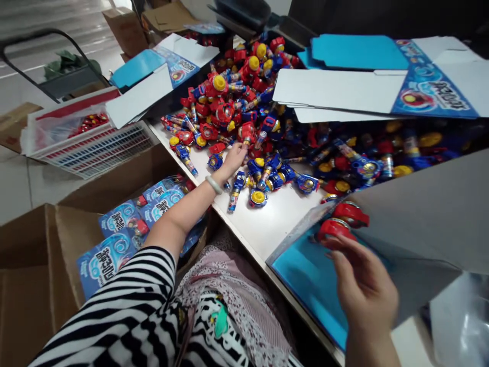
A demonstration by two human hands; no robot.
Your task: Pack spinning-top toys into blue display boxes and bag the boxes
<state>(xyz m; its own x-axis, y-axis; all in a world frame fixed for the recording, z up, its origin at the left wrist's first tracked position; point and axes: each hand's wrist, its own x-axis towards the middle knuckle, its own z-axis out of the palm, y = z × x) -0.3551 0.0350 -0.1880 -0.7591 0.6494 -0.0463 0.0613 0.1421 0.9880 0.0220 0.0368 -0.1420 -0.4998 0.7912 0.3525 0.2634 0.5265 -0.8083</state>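
My left hand, with a pale bangle at the wrist, reaches into a heap of red and blue plastic toys. Its fingers are closed round the lower end of a red toy. On the right, my right hand is slightly blurred, its thumb and fingertips at a red round toy. A second red toy lies against that one. Both are over an open carton with a bright blue panel. Blue toys with clear tubes and yellow discs lie near my left wrist.
Flat printed cartons are stacked across the heap's far right, with more cartons at left. A brown box below the table edge holds packed blue boxes. A white basket stands on the floor at left.
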